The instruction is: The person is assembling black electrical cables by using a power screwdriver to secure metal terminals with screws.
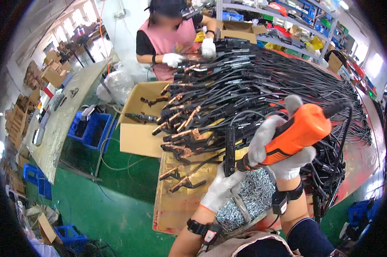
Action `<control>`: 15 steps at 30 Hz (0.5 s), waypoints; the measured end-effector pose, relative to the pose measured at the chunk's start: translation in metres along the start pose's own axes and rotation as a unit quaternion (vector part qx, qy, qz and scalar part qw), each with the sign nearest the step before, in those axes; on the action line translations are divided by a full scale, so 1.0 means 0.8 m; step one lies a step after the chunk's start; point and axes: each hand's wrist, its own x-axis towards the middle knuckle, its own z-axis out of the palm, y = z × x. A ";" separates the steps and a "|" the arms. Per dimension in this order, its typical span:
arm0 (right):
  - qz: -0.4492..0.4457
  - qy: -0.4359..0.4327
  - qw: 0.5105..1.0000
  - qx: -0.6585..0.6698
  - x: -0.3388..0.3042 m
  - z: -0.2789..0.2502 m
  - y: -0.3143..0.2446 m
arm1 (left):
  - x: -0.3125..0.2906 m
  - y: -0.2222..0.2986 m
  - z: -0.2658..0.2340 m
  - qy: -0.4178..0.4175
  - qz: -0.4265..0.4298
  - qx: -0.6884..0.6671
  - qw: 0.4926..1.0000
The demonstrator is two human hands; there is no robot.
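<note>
Right hand [275, 147] around orange screwdriver [297, 133], seemingly.

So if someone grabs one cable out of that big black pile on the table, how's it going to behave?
The pile of black cables looks floppy: strands droop and curve over the table edge. One would probably snag, since they overlap densely. The copper-coloured clamps at the ends likely make that end heavier, so it may swing.

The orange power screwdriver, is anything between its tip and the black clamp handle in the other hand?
Nothing visible. The right hand points the orange screwdriver at the black clamp handle held upright by the left hand; its tip sits right against the handle.
</note>
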 end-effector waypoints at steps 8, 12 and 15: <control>0.056 0.009 0.996 0.064 -0.011 -0.002 -0.001 | -0.016 -0.003 -0.019 -0.037 0.028 0.034 0.998; 0.106 -0.029 0.986 0.126 -0.015 -0.001 -0.019 | -0.011 -0.018 -0.045 -0.004 0.051 0.142 0.988; 0.143 -0.018 0.977 0.159 -0.020 -0.014 -0.014 | -0.023 0.004 -0.020 -0.072 0.424 0.661 0.615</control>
